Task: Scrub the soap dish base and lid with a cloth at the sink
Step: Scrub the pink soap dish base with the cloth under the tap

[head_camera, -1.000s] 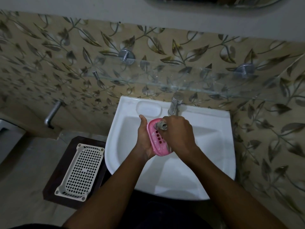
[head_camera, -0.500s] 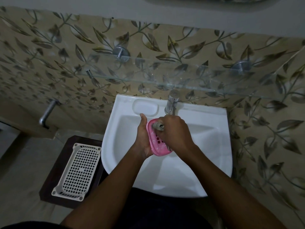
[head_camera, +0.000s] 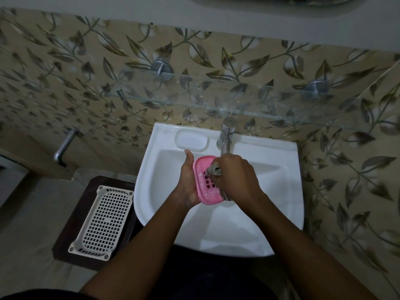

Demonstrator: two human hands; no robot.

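- Soap dish [head_camera: 208, 192]: pink slotted piece, can't tell if base or lid. Held on edge over the sink [head_camera: 281, 213] bowl, toward its back edge, just below the tap [head_camera: 226, 135]. White suds on its face.
- Left hand [head_camera: 187, 182]: grips the dish's left side, thumb up along the edge.
- Right hand [head_camera: 236, 178]: fingers curled round grey cloth [head_camera: 214, 169], pressing it onto the slotted face.
- Basket [head_camera: 104, 219]: white, perforated, sits on dark stool [head_camera: 71, 224] left of sink.
- Soap recess [head_camera: 191, 139]: moulded into sink's back-left rim.
- Room: leaf-pattern wall tiles [head_camera: 65, 72], glass shelf [head_camera: 216, 102] on metal pegs above sink, wall tap [head_camera: 63, 146] at left.
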